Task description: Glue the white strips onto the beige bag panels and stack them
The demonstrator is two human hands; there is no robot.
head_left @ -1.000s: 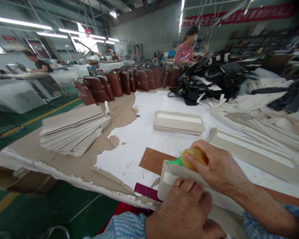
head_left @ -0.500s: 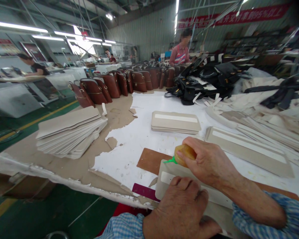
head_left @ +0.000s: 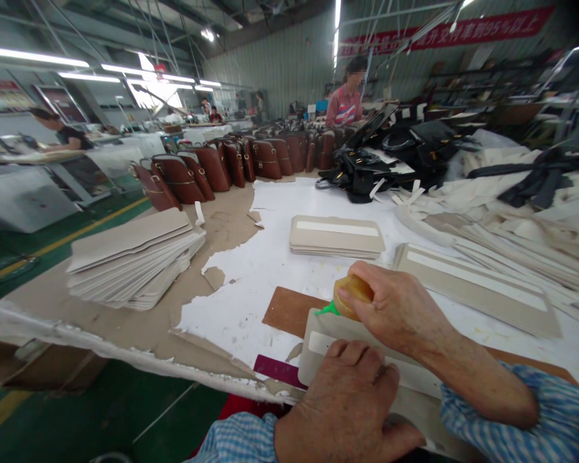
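Note:
My right hand (head_left: 400, 312) is closed around a squeeze bottle (head_left: 351, 296) of yellowish glue. Its green nozzle (head_left: 329, 308) points left and meets the upper left edge of a beige panel (head_left: 321, 323). On that same panel, my left hand (head_left: 345, 402) lies with its fingers stretched forward, partly covering a white strip (head_left: 317, 344). A brown board (head_left: 292, 310) sticks out from under the panel. Beside the panel's lower left corner is a purple strip (head_left: 276, 368). My hands and forearms hide much of the panel.
Beyond my hands is a stack of beige panels (head_left: 338, 239), with longer panels (head_left: 482, 292) to the right. More panels (head_left: 135, 257) lie fanned out at left. Brown bags (head_left: 212, 164) and a heap of black bags (head_left: 390, 157) stand farther back. A person (head_left: 345, 99) is behind them.
The view has shifted very slightly. My left hand still lies on the panel, and the bottle's nozzle stays at nearly the same spot on the panel's edge.

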